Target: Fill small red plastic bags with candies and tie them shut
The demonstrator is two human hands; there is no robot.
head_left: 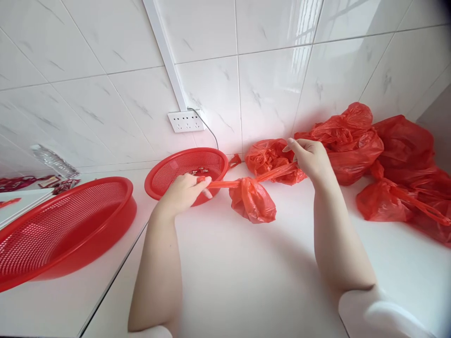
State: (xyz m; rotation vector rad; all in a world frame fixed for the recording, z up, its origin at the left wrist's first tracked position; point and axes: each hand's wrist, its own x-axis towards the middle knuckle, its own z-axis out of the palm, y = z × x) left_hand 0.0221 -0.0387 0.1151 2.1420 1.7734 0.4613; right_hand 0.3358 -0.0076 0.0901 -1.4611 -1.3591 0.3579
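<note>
A small red plastic bag hangs or rests over the white table between my hands, its neck gathered into a knot. My left hand is closed on one of its handles, which is pulled out straight to the left. The other handle stretches up to the right, pinched in my right hand. What the bag holds is hidden by the plastic. Just behind my left hand is a small red basket with some small wrapped pieces inside. A crumpled red bag lies behind my right hand.
Several filled red bags crowd the right side along the tiled wall. At left stands a large red basket, with a clear plastic bottle behind it. A power strip with a cable is fixed to the wall.
</note>
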